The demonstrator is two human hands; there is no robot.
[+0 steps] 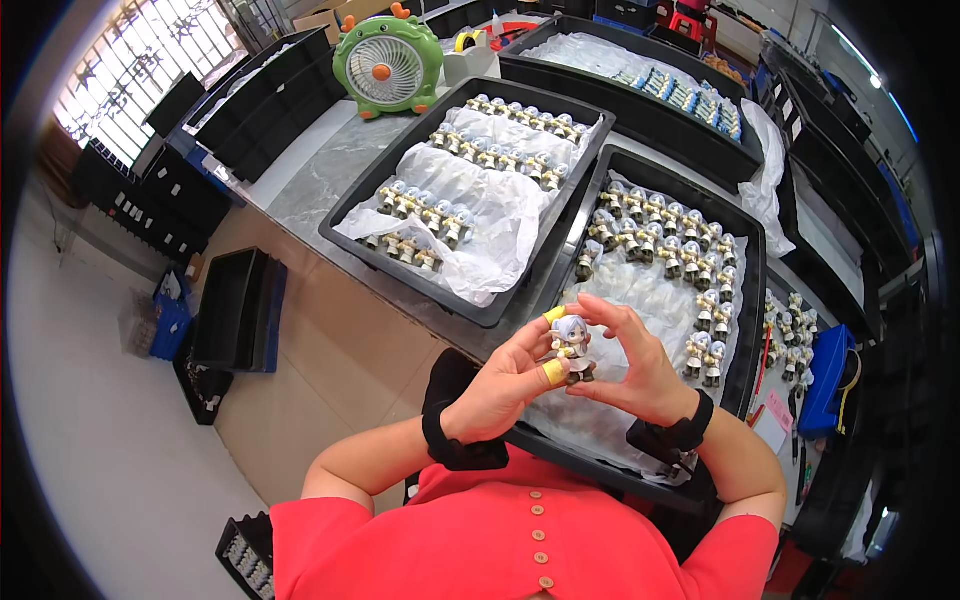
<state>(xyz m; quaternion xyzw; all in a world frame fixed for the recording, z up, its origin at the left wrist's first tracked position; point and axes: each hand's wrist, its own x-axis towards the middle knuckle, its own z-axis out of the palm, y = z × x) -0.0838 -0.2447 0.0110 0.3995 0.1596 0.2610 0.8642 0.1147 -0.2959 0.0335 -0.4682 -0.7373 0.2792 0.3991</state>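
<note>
A small figurine (573, 342) with pale hair, a white outfit and dark boots stands upright between my hands, above the near part of the right tray. My left hand (505, 385) grips it from the left, yellow tape wrapped on thumb and a finger. From the right, my right hand (645, 375) closes round it, thumb near its base and fingers at its head. Below, the black tray (752, 300) is lined with white tissue and holds rows of similar figurines (655, 225) along its far and right sides.
Left of it, another black tray (345, 235) carries rows of figurines on tissue. A green fan (388, 65) stands behind. More figurines (793, 335), pens and a blue holder (828, 380) lie on the right. Deep black bins (640, 115) fill the back; black crates (235, 310) sit on the floor.
</note>
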